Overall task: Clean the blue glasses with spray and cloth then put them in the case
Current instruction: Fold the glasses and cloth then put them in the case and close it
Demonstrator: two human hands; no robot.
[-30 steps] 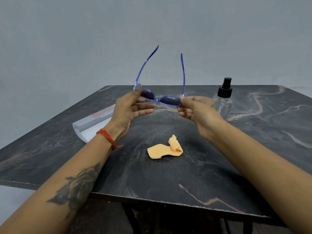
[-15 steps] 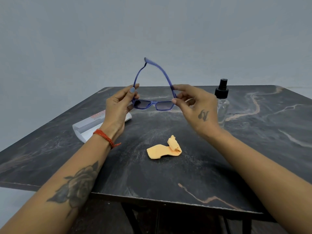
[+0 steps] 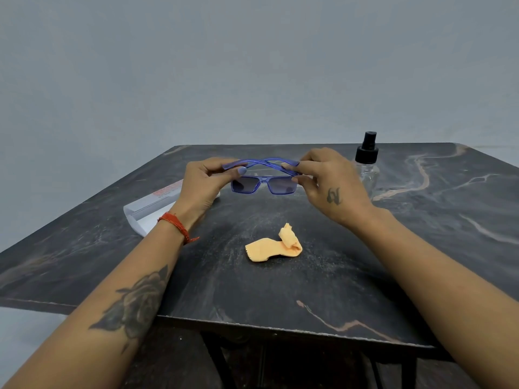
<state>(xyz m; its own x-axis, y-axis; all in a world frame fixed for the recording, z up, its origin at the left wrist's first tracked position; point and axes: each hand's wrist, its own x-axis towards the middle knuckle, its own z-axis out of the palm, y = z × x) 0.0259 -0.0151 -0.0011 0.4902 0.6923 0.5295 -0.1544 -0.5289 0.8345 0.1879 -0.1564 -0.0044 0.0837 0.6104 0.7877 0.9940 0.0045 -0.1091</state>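
Note:
The blue glasses (image 3: 264, 184) hang above the middle of the table, lenses facing me, both temple arms folded across the top. My left hand (image 3: 203, 184) pinches the frame's left end and my right hand (image 3: 327, 181) pinches its right end. An orange cloth (image 3: 273, 245) lies crumpled on the table below the glasses. The clear spray bottle (image 3: 366, 164) with a black pump stands just beyond my right hand. A white case (image 3: 153, 207) lies at the left, partly hidden behind my left wrist.
The dark marble table (image 3: 421, 248) has its front edge near me and its left edge slanting away beside the case. A plain grey wall stands behind it.
The temple arms, upright and spread a second ago, have been folded down flat across the frame. Both hands dropped slightly with the glasses.

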